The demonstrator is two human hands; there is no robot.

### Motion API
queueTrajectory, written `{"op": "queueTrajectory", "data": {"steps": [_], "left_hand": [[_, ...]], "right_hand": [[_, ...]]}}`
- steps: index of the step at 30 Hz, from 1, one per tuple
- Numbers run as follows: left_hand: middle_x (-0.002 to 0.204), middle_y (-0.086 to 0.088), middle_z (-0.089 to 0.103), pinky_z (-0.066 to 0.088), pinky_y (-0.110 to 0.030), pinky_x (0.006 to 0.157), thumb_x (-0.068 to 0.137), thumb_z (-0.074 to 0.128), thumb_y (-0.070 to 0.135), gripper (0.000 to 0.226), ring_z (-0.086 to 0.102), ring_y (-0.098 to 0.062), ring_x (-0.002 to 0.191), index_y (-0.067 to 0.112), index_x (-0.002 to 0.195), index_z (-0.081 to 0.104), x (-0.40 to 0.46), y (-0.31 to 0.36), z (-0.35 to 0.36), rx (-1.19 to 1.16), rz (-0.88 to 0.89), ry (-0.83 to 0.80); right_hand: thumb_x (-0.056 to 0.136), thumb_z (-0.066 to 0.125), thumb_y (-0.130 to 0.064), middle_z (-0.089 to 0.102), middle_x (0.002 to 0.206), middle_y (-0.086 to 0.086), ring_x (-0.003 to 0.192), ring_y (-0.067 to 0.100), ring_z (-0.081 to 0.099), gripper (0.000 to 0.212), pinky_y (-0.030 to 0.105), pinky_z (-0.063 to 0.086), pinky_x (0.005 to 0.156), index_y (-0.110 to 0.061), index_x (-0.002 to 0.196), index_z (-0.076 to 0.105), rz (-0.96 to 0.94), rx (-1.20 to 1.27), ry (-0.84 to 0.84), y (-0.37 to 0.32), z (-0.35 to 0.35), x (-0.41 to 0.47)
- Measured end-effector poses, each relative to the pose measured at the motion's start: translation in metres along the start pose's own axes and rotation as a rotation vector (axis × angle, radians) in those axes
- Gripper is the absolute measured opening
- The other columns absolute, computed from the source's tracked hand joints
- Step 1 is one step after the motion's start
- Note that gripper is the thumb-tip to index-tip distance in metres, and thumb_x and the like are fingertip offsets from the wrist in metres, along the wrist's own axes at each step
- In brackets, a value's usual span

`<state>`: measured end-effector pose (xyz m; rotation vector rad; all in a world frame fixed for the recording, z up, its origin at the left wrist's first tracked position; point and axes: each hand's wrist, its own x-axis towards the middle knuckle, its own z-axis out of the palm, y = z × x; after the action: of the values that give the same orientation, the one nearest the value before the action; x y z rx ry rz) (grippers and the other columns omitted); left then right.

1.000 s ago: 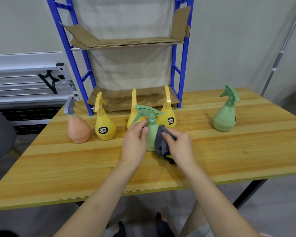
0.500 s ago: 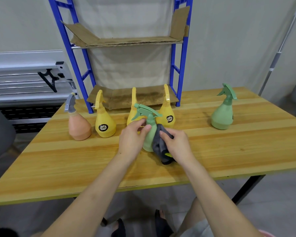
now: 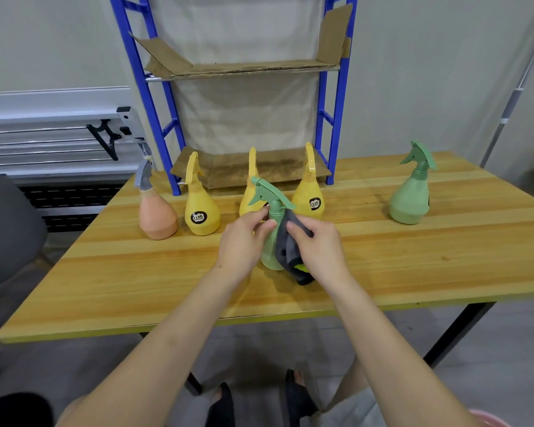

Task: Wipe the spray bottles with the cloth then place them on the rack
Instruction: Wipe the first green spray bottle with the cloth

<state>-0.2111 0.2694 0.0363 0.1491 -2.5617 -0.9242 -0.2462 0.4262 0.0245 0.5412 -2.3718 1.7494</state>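
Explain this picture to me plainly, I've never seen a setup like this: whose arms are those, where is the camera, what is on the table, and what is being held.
There is no machine here. The arms belong to a person, and the single camera sits on that person's head, looking forward and down, so you see what they see.

The left hand grips a green spray bottle that stands on the wooden table. The right hand presses a grey cloth against the bottle's side, wiping it.

Also on the table stand a peach bottle, three yellow bottles (one at, one half hidden behind the hands, one at) and a second green bottle off to the right.

Behind them stands a blue rack whose shelves are lined with cardboard; no bottle is on it yet.
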Motion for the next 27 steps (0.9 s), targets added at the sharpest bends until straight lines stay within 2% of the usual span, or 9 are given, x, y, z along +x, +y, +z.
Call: {"op": "queueTrajectory", "data": {"steps": [3,5,9,14,15,18,22,24,27], "left_hand": [[0.144,0.0,0.061,0.044,-0.032,0.106,0.103,0.057,0.034,0.045,0.054,-0.021,0.133,0.022,0.146,0.055,0.001,-0.005,0.002,-0.056,-0.005,-0.005],[0.144,0.003,0.06,0.045,-0.036,0.11,0.103,0.056,0.036,0.045,0.054,-0.018,0.134,0.025,0.147,0.054,0.001,-0.009,0.003,-0.095,-0.009,-0.018],[0.134,0.007,0.067,0.051,-0.039,0.105,0.102,0.057,0.034,0.039,0.061,-0.011,0.124,0.027,0.141,0.057,-0.001,-0.009,0.002,-0.152,0.008,-0.012],[0.111,0.018,0.069,0.052,-0.025,0.091,0.096,0.068,0.037,0.024,0.062,0.005,0.104,0.036,0.117,0.056,-0.003,-0.008,0.0,-0.227,-0.014,-0.014],[0.11,0.018,0.067,0.052,-0.025,0.091,0.096,0.068,0.034,0.024,0.062,0.004,0.102,0.034,0.119,0.058,-0.003,-0.008,0.001,-0.216,0.008,0.0],[0.115,0.004,0.06,0.049,-0.029,0.094,0.099,0.064,0.03,0.034,0.06,-0.012,0.103,0.021,0.132,0.061,-0.001,-0.008,0.003,-0.151,0.052,0.019],[0.112,0.004,0.059,0.048,-0.035,0.093,0.103,0.057,0.03,0.038,0.058,-0.015,0.103,0.023,0.14,0.06,-0.004,-0.009,0.005,-0.078,0.069,0.013],[0.113,0.007,0.059,0.046,-0.033,0.088,0.103,0.056,0.031,0.04,0.057,-0.015,0.105,0.025,0.143,0.058,-0.006,-0.008,0.005,-0.033,0.056,0.042],[0.12,0.003,0.063,0.045,-0.034,0.087,0.104,0.055,0.032,0.042,0.059,-0.019,0.108,0.025,0.145,0.055,-0.01,-0.004,0.005,0.027,0.036,0.073]], "right_hand": [[0.099,0.061,-0.023,0.057,0.059,-0.007,0.06,0.012,0.049,0.031,0.032,0.038,0.058,-0.019,0.068,0.06,0.046,-0.154,-0.027,0.03,-0.004,-0.011],[0.099,0.061,-0.023,0.053,0.057,-0.003,0.059,0.016,0.044,0.036,0.035,0.034,0.057,-0.014,0.065,0.054,0.062,-0.236,-0.031,0.043,-0.006,-0.017],[0.098,0.06,-0.022,0.061,0.062,0.002,0.065,0.024,0.055,0.031,0.04,0.043,0.06,-0.014,0.068,0.06,0.037,-0.298,0.012,0.043,-0.003,-0.018],[0.098,0.061,-0.021,0.068,0.07,0.005,0.067,0.02,0.06,0.022,0.036,0.046,0.062,-0.01,0.081,0.069,0.038,-0.129,0.038,0.029,0.002,-0.018],[0.098,0.061,-0.021,0.07,0.071,0.001,0.069,0.017,0.062,0.019,0.034,0.048,0.063,-0.012,0.084,0.072,0.024,-0.097,0.045,0.021,0.001,-0.016],[0.099,0.061,-0.02,0.074,0.078,-0.011,0.077,0.007,0.066,0.019,0.026,0.05,0.067,-0.026,0.097,0.079,-0.04,0.001,0.078,-0.006,0.0,-0.008],[0.1,0.06,-0.022,0.075,0.085,-0.012,0.082,0.006,0.069,0.02,0.026,0.054,0.071,-0.028,0.106,0.078,-0.043,0.056,0.023,-0.004,0.004,-0.01],[0.101,0.058,-0.024,0.072,0.078,-0.008,0.076,0.012,0.066,0.018,0.034,0.053,0.068,-0.024,0.095,0.075,-0.02,-0.046,0.01,0.013,0.005,-0.017],[0.102,0.054,-0.026,0.061,0.065,-0.004,0.068,0.022,0.058,0.029,0.04,0.047,0.063,-0.023,0.073,0.058,0.011,-0.258,0.003,0.034,0.002,-0.024]]}}
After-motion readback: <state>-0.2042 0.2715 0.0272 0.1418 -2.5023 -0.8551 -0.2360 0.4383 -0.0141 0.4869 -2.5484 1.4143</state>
